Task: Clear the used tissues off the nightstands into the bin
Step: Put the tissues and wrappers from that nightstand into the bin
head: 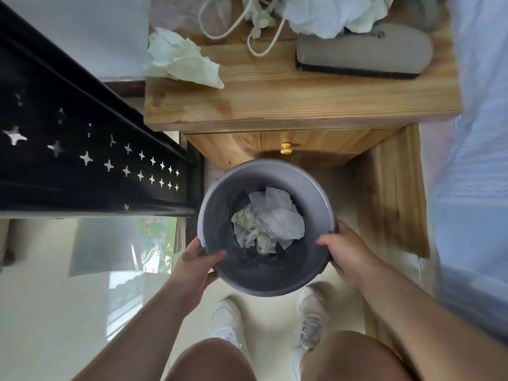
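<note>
Both hands clasp the bin's rim, left hand (196, 261) and right hand (347, 250) closed on bin (310, 185), tissues already inside.
Crumpled tissue (182, 60) overhangs the wooden surface's (302, 103) far-left corner and could slip to the floor; far right, another wad (334, 13) lies against a cord (255, 49), which may snag.

Both bare arms are reaching forward; the left hand (196, 264) and right hand (347, 248) are gripping opposite sides of the bin (264, 284) rim, thumbs curling inside.
</note>
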Tool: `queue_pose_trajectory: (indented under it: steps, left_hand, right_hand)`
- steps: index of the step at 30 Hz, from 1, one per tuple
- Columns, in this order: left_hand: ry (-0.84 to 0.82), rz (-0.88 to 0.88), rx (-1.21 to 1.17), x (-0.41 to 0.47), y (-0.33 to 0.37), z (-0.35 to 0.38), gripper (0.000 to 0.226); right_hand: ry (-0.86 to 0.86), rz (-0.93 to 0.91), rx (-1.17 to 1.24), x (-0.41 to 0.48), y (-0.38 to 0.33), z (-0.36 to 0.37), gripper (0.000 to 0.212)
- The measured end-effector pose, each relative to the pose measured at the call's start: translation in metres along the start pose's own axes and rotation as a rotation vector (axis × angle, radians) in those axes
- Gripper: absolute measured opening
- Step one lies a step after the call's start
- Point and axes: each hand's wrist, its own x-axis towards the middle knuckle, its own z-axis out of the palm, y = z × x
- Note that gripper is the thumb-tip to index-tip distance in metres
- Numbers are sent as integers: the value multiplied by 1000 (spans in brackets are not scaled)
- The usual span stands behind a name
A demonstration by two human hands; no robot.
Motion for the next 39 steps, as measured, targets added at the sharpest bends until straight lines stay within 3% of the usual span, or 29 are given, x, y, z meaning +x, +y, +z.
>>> queue_pose_trajectory:
  steps: [5, 7, 9, 10, 15, 20, 21, 23, 28, 32, 35, 39]
  left_hand:
    - [-4, 4, -71, -16, 11, 15, 34]
    - [141, 43, -39, -40, 20, 20, 45]
    - [319, 91, 20, -72, 35, 23, 68]
    - [372, 121, 20, -90, 42, 25, 70]
    - [342, 204, -13, -179, 98, 41, 38]
    - [243, 276, 54, -236, 169, 52, 26]
    - [231, 288, 50, -243, 183, 54, 26]
    - [214, 319, 40, -248, 209, 57, 25]
    - [233, 453, 148, -225, 270, 59, 17]
    - [299, 456, 378, -187, 299, 56, 47]
    - [345, 521, 608, -164, 302, 59, 53]
    - [375, 529, 668, -135, 300, 65, 58]
  right_hand:
    - [65, 55, 51, -9, -7, -10, 47]
    - [105, 102, 40, -28, -13, -18, 37]
    - [161, 153, 62, -56, -26, -26, 8]
    - [164, 174, 84, -71, -34, -31, 12]
    - [65, 189, 77, -159, -85, -56, 16]
    - [-46, 200, 138, -222, -157, -69, 37]
    - [-32, 187, 105, -228, -168, -69, 34]
    - [-5, 121, 45, -238, -187, -65, 18]
    - [10, -93, -72, -230, -251, -51, 15]
    - [76, -352, -291, -204, -299, -39, 15]
    - [147, -567, -464, -176, -320, -25, 24]
    - [248, -820, -627, -139, -329, -8, 48]
